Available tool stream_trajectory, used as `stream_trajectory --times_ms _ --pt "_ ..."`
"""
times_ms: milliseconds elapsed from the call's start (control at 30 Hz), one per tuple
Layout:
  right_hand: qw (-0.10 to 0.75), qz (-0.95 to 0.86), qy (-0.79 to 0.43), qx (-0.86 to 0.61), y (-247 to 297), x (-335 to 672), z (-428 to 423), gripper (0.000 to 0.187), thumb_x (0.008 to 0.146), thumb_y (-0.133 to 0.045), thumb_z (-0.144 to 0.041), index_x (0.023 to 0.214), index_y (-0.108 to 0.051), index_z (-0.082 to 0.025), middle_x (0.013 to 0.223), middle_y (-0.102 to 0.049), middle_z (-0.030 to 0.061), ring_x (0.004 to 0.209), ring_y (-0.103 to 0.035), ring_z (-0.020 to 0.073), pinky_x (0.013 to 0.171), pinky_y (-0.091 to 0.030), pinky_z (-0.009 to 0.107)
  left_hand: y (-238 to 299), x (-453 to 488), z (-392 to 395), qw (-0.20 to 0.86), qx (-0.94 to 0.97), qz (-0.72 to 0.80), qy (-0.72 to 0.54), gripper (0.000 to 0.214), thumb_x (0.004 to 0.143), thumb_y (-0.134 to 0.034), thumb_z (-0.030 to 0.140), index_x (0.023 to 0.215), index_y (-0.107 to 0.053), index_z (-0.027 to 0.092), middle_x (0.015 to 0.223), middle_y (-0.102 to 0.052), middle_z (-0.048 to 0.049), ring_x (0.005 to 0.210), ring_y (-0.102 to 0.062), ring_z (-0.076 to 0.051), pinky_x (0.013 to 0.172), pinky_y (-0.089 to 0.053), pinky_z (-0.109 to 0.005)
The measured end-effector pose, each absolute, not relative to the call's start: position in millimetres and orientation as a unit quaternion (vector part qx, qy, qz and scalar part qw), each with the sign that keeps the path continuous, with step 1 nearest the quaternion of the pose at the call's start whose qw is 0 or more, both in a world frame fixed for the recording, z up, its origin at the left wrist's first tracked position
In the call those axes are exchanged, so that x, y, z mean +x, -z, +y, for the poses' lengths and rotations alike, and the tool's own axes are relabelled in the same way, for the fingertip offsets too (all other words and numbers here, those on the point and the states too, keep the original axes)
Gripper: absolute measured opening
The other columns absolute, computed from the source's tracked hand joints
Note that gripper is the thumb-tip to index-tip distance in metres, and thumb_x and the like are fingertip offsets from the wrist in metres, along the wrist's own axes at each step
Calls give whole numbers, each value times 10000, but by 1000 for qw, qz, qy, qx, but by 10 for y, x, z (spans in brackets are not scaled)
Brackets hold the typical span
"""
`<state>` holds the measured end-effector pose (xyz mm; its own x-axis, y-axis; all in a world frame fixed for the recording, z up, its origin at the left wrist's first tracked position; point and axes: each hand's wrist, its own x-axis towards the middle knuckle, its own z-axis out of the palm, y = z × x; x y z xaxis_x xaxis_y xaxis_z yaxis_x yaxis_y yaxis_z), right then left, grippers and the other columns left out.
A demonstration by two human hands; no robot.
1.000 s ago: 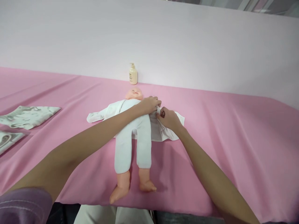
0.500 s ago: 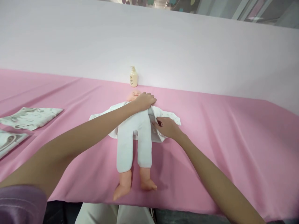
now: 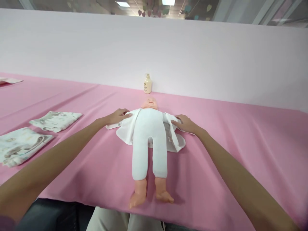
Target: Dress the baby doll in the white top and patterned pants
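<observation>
A baby doll (image 3: 150, 128) with a white cloth body and bare plastic feet lies on its back, head toward the wall. Its arms are in the sleeves of a white baby shirt (image 3: 127, 128), which is open at the front and spread to both sides. My left hand (image 3: 118, 116) is closed around the sleeve on the left, thumb on top. On the other side, my right hand (image 3: 184, 124) grips the right sleeve near the doll's arm. The doll's own hands are hidden.
A cream pump bottle (image 3: 147, 84) stands behind the doll's head against the white wall (image 3: 216, 61). Two folded patterned cloths (image 3: 56, 121) lie at the left on the pink table cover (image 3: 228, 128). Another light cloth (image 3: 9, 80) is at the far left edge.
My left hand has left the doll's chest and moved to the left sleeve. My right hand has gone from the open shirt front up to the right sleeve. The view has shifted left.
</observation>
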<state>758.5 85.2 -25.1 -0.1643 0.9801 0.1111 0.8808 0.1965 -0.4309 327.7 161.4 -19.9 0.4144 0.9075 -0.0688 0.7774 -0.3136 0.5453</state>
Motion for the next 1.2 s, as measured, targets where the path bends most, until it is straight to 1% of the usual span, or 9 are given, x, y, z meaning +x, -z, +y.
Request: stream_trajectory --times_ms 233,333,467,567,700,800,900,1033,1200 --pt "158 -725 -191 -643 184 7474 1004 604 902 -604 -818 981 -650 -222 1031 -741 82 898 -641 261 748 -436 346 56 3400 1739 340 815 464 -73 796 828 -599 835 1433 -661 322 1470 -692 -62 1274 -675 -350 971 -565 -387" --pt "148 -735 -139 -647 137 7527 1115 616 886 -609 -837 948 -649 -225 997 -732 81 886 -631 271 759 -425 361 6 3438 1905 317 824 463 -77 796 833 -609 815 1464 -639 330 1449 -702 -68 1263 -678 -352 973 -555 -396" --pt "122 -746 -92 -648 157 7598 1303 650 886 -577 -863 898 -648 -217 950 -718 89 866 -619 279 798 -423 388 30 3505 2113 268 828 487 -79 759 839 -602 826 1365 -676 284 1331 -739 -84 1152 -695 -342 925 -543 -400" --pt "156 -740 -59 -652 271 7634 1280 666 881 -600 -842 1080 -689 -213 1079 -726 123 1025 -624 334 912 -442 443 167 3516 2068 189 834 495 -151 760 857 -610 803 1378 -627 251 1359 -696 -111 1204 -635 -353 995 -510 -451" --pt "268 -733 43 -623 428 7553 783 654 938 -618 -702 1386 -603 -225 1388 -646 170 1315 -536 404 1107 -401 560 413 3387 1569 22 825 483 -292 586 947 -574 654 1360 -596 239 1419 -627 -135 1317 -516 -381 1128 -415 -560" --pt "269 -779 3 -567 485 7379 186 412 1021 -567 -558 1342 -618 -306 1347 -678 121 1305 -582 371 1102 -454 557 532 3270 1027 15 866 416 -277 394 997 -561 553 1279 -626 285 1346 -663 -103 1247 -568 -348 1105 -443 -537" --pt "228 -828 -42 -510 523 7187 -288 237 1036 -567 -407 1247 -653 -343 1335 -700 93 1308 -613 347 1109 -473 560 575 3258 654 52 902 366 -223 327 1035 -534 475 1307 -625 318 1398 -648 -73 1261 -583 -315 1113 -447 -506" --pt "211 -835 -34 -507 592 7009 -479 245 996 -550 -243 1206 -658 -307 1305 -710 87 1241 -652 319 1068 -501 537 601 3396 600 50 912 360 -189 295 1058 -487 407 1248 -656 258 1357 -645 -107 1188 -582 -315 1035 -472 -492" --pt "231 -810 -4 -539 672 6957 -411 182 1001 -523 -192 1085 -656 -284 1174 -726 85 1102 -675 307 984 -524 503 664 3537 729 6 911 374 -174 284 1062 -443 340 1183 -656 197 1230 -646 -155 1062 -549 -324 943 -471 -493"
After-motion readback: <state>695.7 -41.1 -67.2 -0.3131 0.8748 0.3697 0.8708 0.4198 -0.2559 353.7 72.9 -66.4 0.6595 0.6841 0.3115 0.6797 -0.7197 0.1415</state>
